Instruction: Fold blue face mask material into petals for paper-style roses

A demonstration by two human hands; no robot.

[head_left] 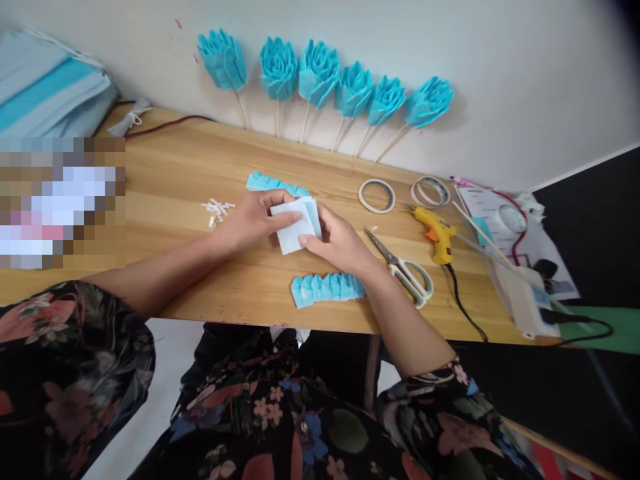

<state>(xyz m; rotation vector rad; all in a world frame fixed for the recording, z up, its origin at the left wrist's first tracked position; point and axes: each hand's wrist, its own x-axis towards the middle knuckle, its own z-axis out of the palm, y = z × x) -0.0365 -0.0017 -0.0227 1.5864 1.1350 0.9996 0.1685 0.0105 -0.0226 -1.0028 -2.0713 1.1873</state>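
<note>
A small stack of pale blue paper squares [290, 233] is held above the middle of the table between both hands. My left hand [257, 217] pinches it at the upper left, thumb lying across the front. At its right side, my right hand [343, 240] grips the edge with the thumb in front; the fingers behind are hidden. Just beyond the stack lies a row of folded blue paper pieces [273, 182], partly covered by the hands. Nearer the table's front edge is another overlapping row of folded blue pieces [325, 288], its right end behind my right forearm.
Blue paper flowers on sticks [279, 70] lean against the wall. Right of my hands are scissors [405, 267], tape rolls [377, 196], a yellow glue gun [434, 233] and a white power strip [531, 303]. Small white strips [217, 210] lie left; a blue-striped bag [50, 87] stands back left.
</note>
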